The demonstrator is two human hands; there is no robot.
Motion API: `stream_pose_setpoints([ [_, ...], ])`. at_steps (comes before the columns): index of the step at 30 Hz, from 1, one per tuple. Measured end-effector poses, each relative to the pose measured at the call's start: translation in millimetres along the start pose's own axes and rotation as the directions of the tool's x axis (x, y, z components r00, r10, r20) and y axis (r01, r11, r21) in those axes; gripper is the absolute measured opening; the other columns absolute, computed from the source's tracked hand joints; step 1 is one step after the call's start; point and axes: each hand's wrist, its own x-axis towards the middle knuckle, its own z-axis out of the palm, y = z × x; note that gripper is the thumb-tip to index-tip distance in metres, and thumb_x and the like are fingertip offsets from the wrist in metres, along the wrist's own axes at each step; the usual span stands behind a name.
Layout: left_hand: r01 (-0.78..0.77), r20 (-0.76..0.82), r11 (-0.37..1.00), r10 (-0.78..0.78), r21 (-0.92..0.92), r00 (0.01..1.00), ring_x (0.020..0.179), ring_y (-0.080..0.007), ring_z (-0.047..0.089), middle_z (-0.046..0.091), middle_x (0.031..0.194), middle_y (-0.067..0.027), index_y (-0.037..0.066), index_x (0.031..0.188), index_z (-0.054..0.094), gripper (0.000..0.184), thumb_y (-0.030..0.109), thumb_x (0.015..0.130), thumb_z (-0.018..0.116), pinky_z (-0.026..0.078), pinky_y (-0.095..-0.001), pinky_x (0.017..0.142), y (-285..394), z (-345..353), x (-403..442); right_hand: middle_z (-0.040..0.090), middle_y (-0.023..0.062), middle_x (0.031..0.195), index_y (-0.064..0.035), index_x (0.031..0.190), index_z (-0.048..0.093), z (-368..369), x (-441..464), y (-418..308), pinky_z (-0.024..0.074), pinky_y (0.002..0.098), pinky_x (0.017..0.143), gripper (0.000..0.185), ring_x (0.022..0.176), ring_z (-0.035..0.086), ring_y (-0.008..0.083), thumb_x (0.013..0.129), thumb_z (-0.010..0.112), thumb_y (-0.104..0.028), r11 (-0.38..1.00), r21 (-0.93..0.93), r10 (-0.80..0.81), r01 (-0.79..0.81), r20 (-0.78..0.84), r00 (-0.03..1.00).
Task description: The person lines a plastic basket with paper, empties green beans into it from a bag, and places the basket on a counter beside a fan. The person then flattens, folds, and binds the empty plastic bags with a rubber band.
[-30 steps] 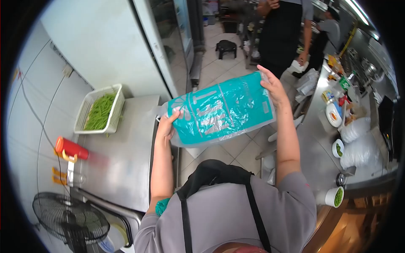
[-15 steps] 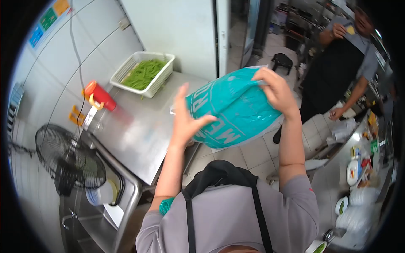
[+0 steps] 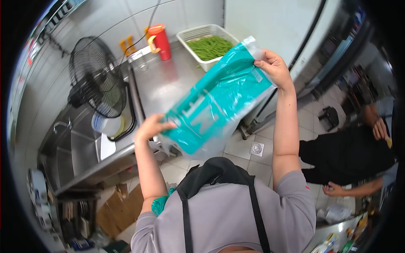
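Observation:
A teal plastic bag (image 3: 219, 99) with white lettering hangs stretched between my hands, with clear plastic along its edges. My right hand (image 3: 274, 69) pinches its upper right corner, thumb on top. My left hand (image 3: 149, 127) grips the lower left end; its thumb lies over the teal side, while some fingers are hidden behind it. Motion blurs the lettering near my left hand. Green plastic (image 3: 159, 205) shows at my left elbow. Behind the bag, a white basket (image 3: 184, 39) of green beans (image 3: 211, 47) stands on the steel table (image 3: 162, 86).
A red jug (image 3: 161, 42) stands at the table's back. To the left are a black fan (image 3: 98, 76) and a steel sink (image 3: 86, 147). A person in a black apron (image 3: 346, 158) is at the right, near a black stool (image 3: 329, 117). Cardboard (image 3: 120, 211) lies on the floor.
My view has turned left, so the table and sink sit further right. The bag has gone from bulging to flatter and more stretched out, tilted up toward my right hand.

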Motion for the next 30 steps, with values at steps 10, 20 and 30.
stream_pose_setpoints([
  [10, 0.155, -0.657, 0.836, 0.283, 0.526, 0.699, 0.099, -0.0269, 0.052, 0.057, 0.098, -0.0102, 0.010, 0.102, 0.057, 0.041, 0.026, 0.067, 0.070, 0.035, -0.0446, 0.089, -31.6, 61.2, 20.6, 0.062, 0.0037, 0.088, -0.0028, 0.102, 0.058, 48.3, 34.0, 277.6, 0.0441, 0.0298, 0.068, 0.025, 0.076, 0.055, 0.0120, 0.078, 0.061, -0.007, 0.812, 0.146, 0.577, -0.566, -0.045, 0.816],
  [20, 0.210, -0.833, 0.896, 0.249, 0.392, 0.495, 0.088, -0.0288, 0.052, 0.052, 0.092, -0.0109, 0.009, 0.096, 0.051, 0.031, 0.011, 0.067, 0.063, 0.042, -0.0392, 0.075, -125.3, 40.3, 46.0, 0.049, 0.0169, 0.116, -0.0032, 0.122, 0.045, 25.2, 38.1, 262.7, 0.0381, 0.0388, 0.088, 0.069, 0.107, 0.047, 0.0297, 0.066, 0.072, -0.033, 0.669, -0.645, 0.179, -0.370, -0.343, 0.922],
  [30, 0.319, -0.757, 0.934, -0.088, 0.163, 0.647, 0.078, -0.0286, 0.057, 0.058, 0.082, -0.0106, 0.006, 0.092, 0.052, 0.028, 0.012, 0.067, 0.063, 0.044, -0.0359, 0.067, -150.6, 8.3, 17.7, 0.042, 0.0087, 0.128, -0.0205, 0.127, 0.044, 17.2, 14.1, 220.2, 0.0328, 0.0409, 0.095, 0.068, 0.119, 0.038, 0.0304, 0.065, 0.071, -0.024, 0.450, -0.885, 0.512, -0.119, 0.146, 0.846],
])
